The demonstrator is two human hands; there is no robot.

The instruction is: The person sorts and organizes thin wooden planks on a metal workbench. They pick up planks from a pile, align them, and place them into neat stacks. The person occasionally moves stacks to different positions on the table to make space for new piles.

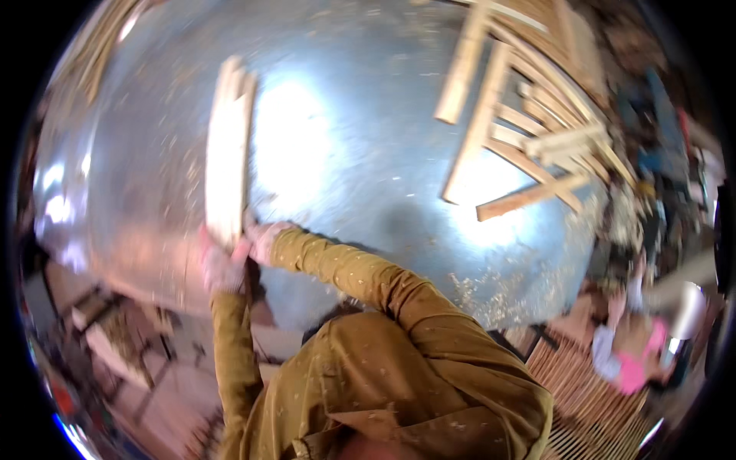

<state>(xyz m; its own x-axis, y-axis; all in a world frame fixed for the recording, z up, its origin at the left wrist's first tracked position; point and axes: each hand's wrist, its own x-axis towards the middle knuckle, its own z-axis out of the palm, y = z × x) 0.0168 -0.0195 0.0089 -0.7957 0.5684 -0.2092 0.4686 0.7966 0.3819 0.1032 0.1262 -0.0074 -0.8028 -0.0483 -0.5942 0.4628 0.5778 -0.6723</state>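
Observation:
A small bundle of pale wooden strips (228, 153) lies lengthwise on the left part of a shiny grey metal tabletop (360, 138). My left hand (221, 264), in a light glove, is closed round the near end of the strips, its thumb on the inner side. Against the right side of that same end, my gloved right hand (267, 239) presses with bent fingers. Its fingertips are partly hidden by the wood and blurred.
Loose wooden strips (529, 198) lie crossed in a pile at the right. Longer boards (464, 65) stretch along the far right edge. Wood shavings (491, 299) cover the near right corner. A person in pink (636, 360) is beyond it, by stacked slats (586, 383).

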